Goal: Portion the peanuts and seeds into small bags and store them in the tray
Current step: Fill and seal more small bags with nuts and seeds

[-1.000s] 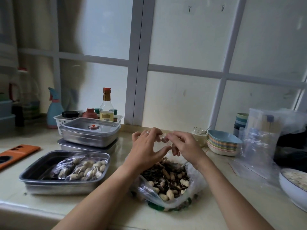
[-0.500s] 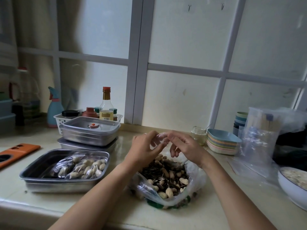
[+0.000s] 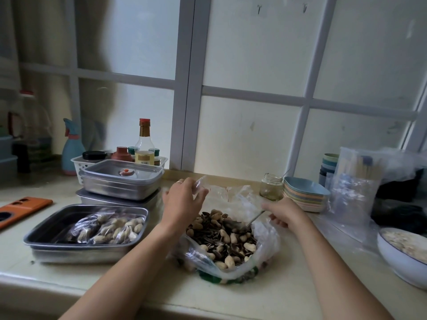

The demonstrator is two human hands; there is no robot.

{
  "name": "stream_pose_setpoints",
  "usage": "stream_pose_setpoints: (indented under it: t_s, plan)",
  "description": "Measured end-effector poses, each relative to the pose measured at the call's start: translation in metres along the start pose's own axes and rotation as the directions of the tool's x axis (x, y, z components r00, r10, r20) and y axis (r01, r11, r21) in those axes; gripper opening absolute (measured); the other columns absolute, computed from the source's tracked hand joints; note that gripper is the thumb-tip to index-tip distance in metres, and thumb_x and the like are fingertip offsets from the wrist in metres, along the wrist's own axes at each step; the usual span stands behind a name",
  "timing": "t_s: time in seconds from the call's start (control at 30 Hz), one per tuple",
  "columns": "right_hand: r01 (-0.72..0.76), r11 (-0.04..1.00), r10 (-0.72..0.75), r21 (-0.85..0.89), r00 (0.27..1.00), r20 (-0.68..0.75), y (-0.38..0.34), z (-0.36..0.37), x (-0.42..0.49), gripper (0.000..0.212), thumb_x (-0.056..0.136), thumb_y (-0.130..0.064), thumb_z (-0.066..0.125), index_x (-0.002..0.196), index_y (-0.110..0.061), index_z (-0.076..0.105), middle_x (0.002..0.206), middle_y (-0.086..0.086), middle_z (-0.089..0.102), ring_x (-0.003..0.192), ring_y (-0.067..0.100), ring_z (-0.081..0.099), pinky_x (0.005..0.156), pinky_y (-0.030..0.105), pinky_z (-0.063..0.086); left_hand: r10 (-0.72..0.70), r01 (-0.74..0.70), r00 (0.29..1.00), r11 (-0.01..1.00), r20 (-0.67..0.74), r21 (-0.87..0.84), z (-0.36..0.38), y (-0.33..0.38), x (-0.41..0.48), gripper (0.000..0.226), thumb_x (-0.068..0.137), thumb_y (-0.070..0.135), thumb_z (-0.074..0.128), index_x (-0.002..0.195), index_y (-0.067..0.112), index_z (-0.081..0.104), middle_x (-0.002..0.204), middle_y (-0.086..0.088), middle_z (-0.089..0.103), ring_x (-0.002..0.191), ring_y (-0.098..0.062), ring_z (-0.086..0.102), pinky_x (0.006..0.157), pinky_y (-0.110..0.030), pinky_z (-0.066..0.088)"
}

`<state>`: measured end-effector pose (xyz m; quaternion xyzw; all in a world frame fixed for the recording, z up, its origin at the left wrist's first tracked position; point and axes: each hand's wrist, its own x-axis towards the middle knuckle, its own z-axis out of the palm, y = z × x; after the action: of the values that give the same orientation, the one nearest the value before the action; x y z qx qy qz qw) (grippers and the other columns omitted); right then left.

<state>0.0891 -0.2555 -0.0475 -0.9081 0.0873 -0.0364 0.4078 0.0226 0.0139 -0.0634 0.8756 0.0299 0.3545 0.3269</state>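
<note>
A large clear plastic bag (image 3: 265, 259) lies open on the counter, full of peanuts and dark seeds (image 3: 221, 239). My left hand (image 3: 182, 202) hovers over its far left side and pinches a small empty clear bag (image 3: 199, 184). My right hand (image 3: 284, 212) grips the handle of a metal spoon (image 3: 249, 221) whose bowl lies among the nuts. To the left, a steel tray (image 3: 46, 234) holds two filled small bags (image 3: 108, 228) of peanuts and seeds.
Stacked lidded steel containers (image 3: 120, 183) and a white basket of bottles (image 3: 78, 161) stand behind the tray. A glass jar (image 3: 271, 187), stacked coloured dishes (image 3: 305, 196) and clear bags (image 3: 353, 190) stand at right. A white bowl (image 3: 402, 262) sits near the right edge, an orange object (image 3: 23, 207) far left.
My hands, held together above the big bag, have parted. The left keeps the small bag; the right has dropped to the spoon and taken hold of its handle.
</note>
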Motion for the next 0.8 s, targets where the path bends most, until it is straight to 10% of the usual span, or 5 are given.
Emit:
stream_pose_setpoints:
  t_s: [0.33, 0.47, 0.6, 0.8]
  plan:
    - [0.159, 0.694, -0.235, 0.702, 0.972, 0.012, -0.03, -0.003, -0.015, 0.01, 0.096, -0.004, 0.051, 0.087, -0.004, 0.056, 0.075, 0.01, 0.057, 0.054, 0.014, 0.049, 0.046, 0.021, 0.038, -0.005, -0.018, 0.967, 0.996, 0.254, 0.087, 0.006, -0.002, 0.0, 0.049, 0.088, 0.058, 0.068, 0.106, 0.016, 0.048, 0.099, 0.002, 0.059, 0.09, -0.019, 0.058, 0.082, -0.038, 0.054]
    - [0.324, 0.776, -0.371, 0.541, 0.928, -0.025, -0.033, -0.002, -0.024, 0.016, 0.1, -0.008, 0.048, 0.106, -0.006, 0.063, 0.079, 0.008, 0.06, 0.06, 0.017, 0.054, 0.055, 0.028, 0.043, -0.014, -0.013, 0.963, 0.995, 0.269, 0.099, 0.007, 0.0, 0.001, 0.053, 0.078, 0.048, 0.079, 0.108, 0.016, 0.049, 0.1, 0.0, 0.063, 0.091, -0.022, 0.06, 0.083, -0.042, 0.056]
    - [0.444, 0.838, -0.461, 0.316, 0.887, -0.024, -0.036, -0.001, -0.027, 0.027, 0.099, -0.025, 0.053, 0.084, -0.013, 0.073, 0.061, -0.002, 0.047, 0.055, 0.017, 0.045, 0.055, 0.034, 0.037, -0.019, 0.018, 0.976, 1.0, 0.218, 0.005, 0.009, -0.001, 0.003, 0.034, 0.08, 0.022, 0.076, 0.101, 0.016, 0.05, 0.091, -0.001, 0.065, 0.084, -0.022, 0.062, 0.076, -0.043, 0.056]
    - [0.665, 0.746, -0.619, 0.026, 0.707, -0.343, -0.047, -0.003, -0.048, 0.031, 0.103, -0.029, 0.055, 0.076, -0.015, 0.056, 0.055, 0.003, 0.06, 0.05, 0.022, 0.056, 0.05, 0.035, 0.044, 0.024, -0.014, 0.991, 0.997, 0.134, -0.072, 0.014, -0.003, 0.005, 0.015, 0.087, 0.015, 0.061, 0.093, 0.016, 0.047, 0.08, -0.003, 0.063, 0.073, -0.023, 0.058, 0.061, -0.036, 0.046]
